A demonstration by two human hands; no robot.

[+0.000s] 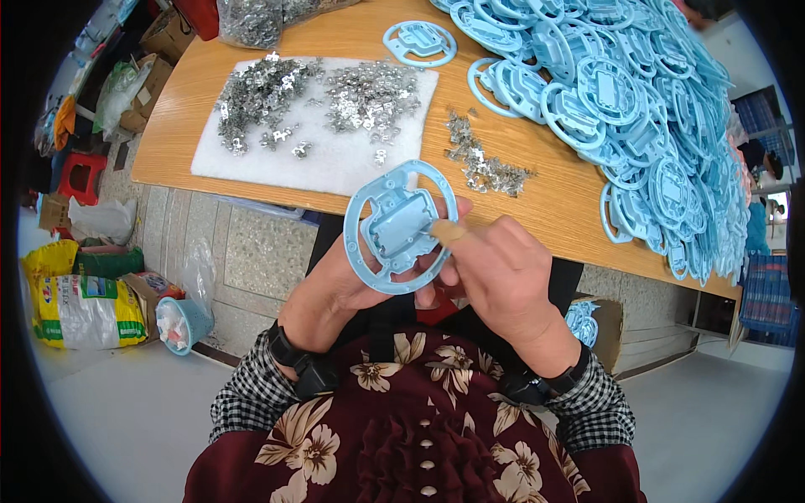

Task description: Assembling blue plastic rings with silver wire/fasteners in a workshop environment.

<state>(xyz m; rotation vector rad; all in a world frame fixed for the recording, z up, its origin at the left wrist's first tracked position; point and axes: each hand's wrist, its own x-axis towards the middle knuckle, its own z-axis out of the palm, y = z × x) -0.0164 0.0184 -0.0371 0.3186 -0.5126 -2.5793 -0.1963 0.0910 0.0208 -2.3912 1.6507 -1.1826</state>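
Observation:
A light blue plastic steering-wheel-shaped part (401, 228), with a rim and a recessed middle, is held face up above my lap, just off the table's near edge. My left hand (340, 272) grips it from below and from the left, its fingers mostly hidden behind it. My right hand (507, 272) is closed at the part's right side. A tan covering on one of its digits (449, 233) presses against the right edge of the recess, with other fingers bent by the rim. Whether a small metal piece lies under that digit is hidden.
On the wooden table (172, 151), a white foam sheet (319, 163) bears two heaps of small metal clips (369, 96). More clips (495, 174) lie right of it. A single blue wheel part (419, 42) lies behind, and a tall pile of them (620, 92) fills the right.

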